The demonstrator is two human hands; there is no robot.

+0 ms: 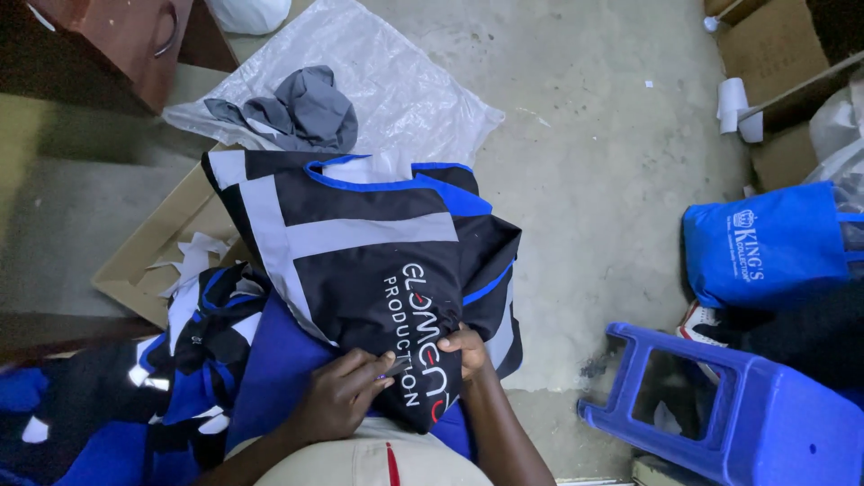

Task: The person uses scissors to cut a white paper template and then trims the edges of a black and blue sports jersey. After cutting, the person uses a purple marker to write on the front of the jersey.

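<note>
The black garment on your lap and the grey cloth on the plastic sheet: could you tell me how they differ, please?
The black garment has grey stripes and blue trim; the grey cloth is plain. The garment is spread out, the cloth crumpled. Both hands, left and right, touch the garment; the cloth lies untouched. Both are fabric.

Head view, straight down, close.

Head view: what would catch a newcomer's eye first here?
The black vest with grey stripes and blue trim, spread across the lap at centre. Both hands, left and right, pinch its lower edge. At lower right lies a tipped blue plastic stool, with a blue bag above it.
</note>
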